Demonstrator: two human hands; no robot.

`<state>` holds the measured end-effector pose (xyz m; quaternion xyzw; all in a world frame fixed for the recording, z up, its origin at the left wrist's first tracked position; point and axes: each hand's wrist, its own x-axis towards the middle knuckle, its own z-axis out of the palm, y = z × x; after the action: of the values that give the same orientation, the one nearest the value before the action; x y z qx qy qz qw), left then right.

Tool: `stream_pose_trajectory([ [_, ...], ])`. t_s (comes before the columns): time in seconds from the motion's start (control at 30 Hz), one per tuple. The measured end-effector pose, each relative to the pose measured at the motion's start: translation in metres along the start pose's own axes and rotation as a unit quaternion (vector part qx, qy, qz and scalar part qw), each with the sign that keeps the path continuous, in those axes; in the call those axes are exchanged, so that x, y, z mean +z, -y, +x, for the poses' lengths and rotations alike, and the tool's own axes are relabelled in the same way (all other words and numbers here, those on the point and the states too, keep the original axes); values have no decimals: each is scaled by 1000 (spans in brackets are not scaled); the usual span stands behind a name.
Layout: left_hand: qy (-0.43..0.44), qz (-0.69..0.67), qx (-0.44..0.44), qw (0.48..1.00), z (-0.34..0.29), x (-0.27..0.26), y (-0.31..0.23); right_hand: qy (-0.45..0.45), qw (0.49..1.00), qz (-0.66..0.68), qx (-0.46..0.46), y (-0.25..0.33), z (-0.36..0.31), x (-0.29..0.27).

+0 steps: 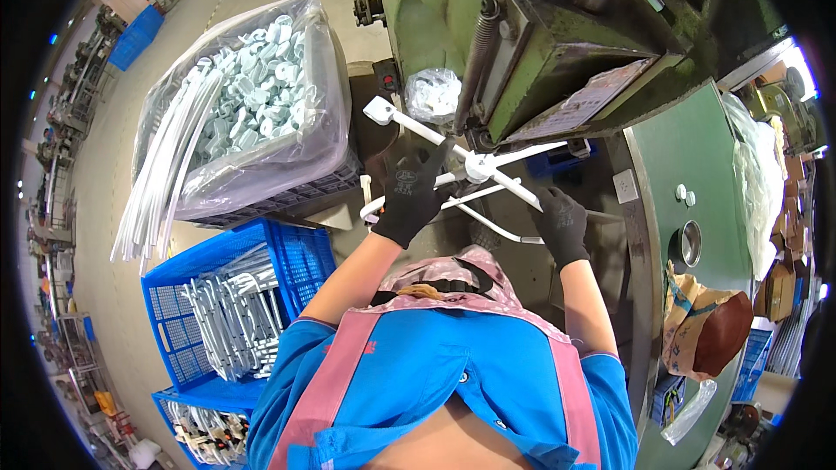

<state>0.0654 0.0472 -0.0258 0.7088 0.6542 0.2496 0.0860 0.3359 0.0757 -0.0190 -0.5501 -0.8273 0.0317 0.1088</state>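
Observation:
A white frame of crossed tubes (521, 190) is in front of me, just below the green machine. Its tubes meet at a round white hub (478, 167), and a flat white plate (380, 110) caps the upper-left end. My left hand (407, 196), in a black glove, closes round the tubes left of the hub. At the lower-right end of one tube, my gloved right hand (562, 224) has its fingers closed on it. A bent white rod (488, 223) hangs beneath the frame, between the hands.
The green machine (557, 61) rises directly ahead. A plastic-lined crate (326, 78) of pale clips stands left, with long white strips (178, 157) over it. Blue crates (170, 318) hold white tube parts. On the right, a green bench (666, 152) carries a metal ring (688, 244).

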Motion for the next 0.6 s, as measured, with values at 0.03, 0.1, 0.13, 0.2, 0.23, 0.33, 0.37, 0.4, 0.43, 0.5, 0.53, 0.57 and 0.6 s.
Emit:
stream_pose_trajectory([
  [0.03,72,-58,-44,995,3,-5,1,0,1000,0,-2,-1,1,1],
  [0.1,76,-106,-34,991,4,-2,7,10,1000,3,-1,2,3,-2],
  [0.13,6,-89,17,996,3,2,10,8,1000,19,-8,2,3,-1],
  [0.2,17,-147,30,989,5,3,18,4,998,51,-22,-1,2,1],
  [0.23,3,-144,45,989,5,5,20,5,998,52,-23,-2,2,2],
  [0.33,-48,-131,82,987,5,7,20,12,998,45,-29,-4,4,2],
  [0.37,-70,-123,89,986,5,2,15,16,999,37,-33,-5,4,1],
  [0.4,-93,-115,95,984,5,0,12,21,999,29,-36,-6,4,0],
  [0.43,-80,-119,84,986,5,0,12,18,998,37,-39,-7,6,1],
  [0.5,-53,-127,63,989,5,1,13,11,998,51,-45,-12,8,4],
  [0.53,-31,-131,46,990,5,-1,13,10,997,72,-40,-11,8,3],
  [0.57,-9,-136,28,990,6,-4,11,10,995,93,-34,-11,9,1],
  [0.6,14,-141,11,990,6,-6,10,9,993,115,-28,-10,9,-1],
])
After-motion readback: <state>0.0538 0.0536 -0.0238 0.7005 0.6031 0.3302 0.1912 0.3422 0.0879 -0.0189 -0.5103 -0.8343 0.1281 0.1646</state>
